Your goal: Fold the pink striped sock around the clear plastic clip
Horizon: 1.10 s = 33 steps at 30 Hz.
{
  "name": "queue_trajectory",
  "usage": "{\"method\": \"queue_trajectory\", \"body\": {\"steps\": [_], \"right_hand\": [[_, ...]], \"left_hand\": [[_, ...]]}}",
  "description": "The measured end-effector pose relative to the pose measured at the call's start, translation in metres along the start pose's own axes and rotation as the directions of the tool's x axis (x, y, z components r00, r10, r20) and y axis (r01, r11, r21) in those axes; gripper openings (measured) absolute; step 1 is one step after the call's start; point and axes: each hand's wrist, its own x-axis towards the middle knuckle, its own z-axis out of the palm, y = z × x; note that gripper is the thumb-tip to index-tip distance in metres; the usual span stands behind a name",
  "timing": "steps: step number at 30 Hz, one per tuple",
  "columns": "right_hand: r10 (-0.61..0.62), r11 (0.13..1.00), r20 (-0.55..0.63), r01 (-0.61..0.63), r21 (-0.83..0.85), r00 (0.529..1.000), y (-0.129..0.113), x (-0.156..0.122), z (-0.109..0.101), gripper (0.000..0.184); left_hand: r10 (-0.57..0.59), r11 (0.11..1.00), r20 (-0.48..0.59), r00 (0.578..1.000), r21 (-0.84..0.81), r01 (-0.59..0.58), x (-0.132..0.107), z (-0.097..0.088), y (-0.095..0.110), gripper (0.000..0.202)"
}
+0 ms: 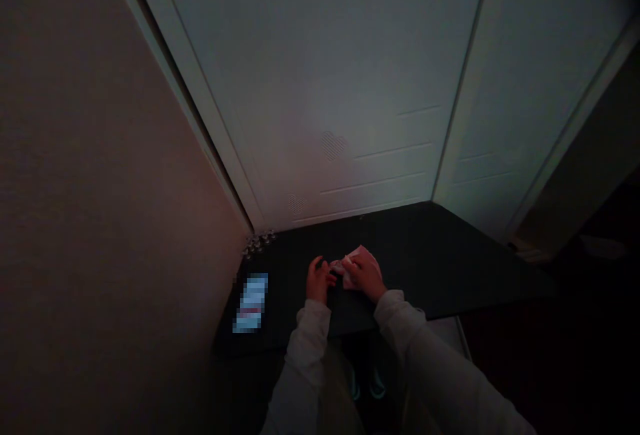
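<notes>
Over the dark table, my right hand [367, 276] is closed on a pink cloth [369, 256], which spreads out beyond and below the fingers. A small shiny piece [337, 267] sits between my two hands, at the right hand's fingertips. It is too small and dim to name. My left hand [319, 281] is just to the left of that piece, its fingers curved and apart. Whether a left fingertip touches the piece, I cannot tell.
A lit phone [251, 303], its screen blurred, lies on the black table [425, 261] at the left. Several small shiny pieces [257, 243] are grouped at the table's back left corner. White door panels [325, 75] stand behind, and a wall [100, 188] borders the left side.
</notes>
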Motion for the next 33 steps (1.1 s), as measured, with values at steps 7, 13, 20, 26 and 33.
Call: {"method": "queue_trajectory", "body": {"steps": [7,13,20,26,33], "right_hand": [[-0.016,1.0,0.001,0.016,-0.01,1.0,-0.001,0.0,-0.002,0.028],[-0.046,0.999,0.029,0.046,0.014,0.999,0.0,0.0,-0.003,0.028],[-0.023,1.0,0.015,0.023,0.018,1.0,0.003,0.0,-0.001,0.029],[-0.015,1.0,-0.012,0.015,0.005,1.0,-0.004,-0.001,-0.004,0.029],[0.009,1.0,-0.036,-0.009,-0.008,0.999,-0.006,-0.001,-0.003,0.032]], "left_hand": [[0.031,0.999,0.103,0.994,-0.026,-0.028,0.001,-0.005,-0.002,0.041],[0.019,1.0,0.045,0.999,0.014,-0.02,0.002,-0.003,-0.005,0.039],[0.027,0.999,0.029,0.999,0.042,-0.028,0.0,0.0,-0.003,0.042],[0.065,0.998,0.041,0.997,0.008,-0.065,0.0,-0.004,-0.003,0.057],[0.036,0.999,0.09,0.995,-0.029,-0.034,0.005,-0.009,-0.009,0.045]]}}
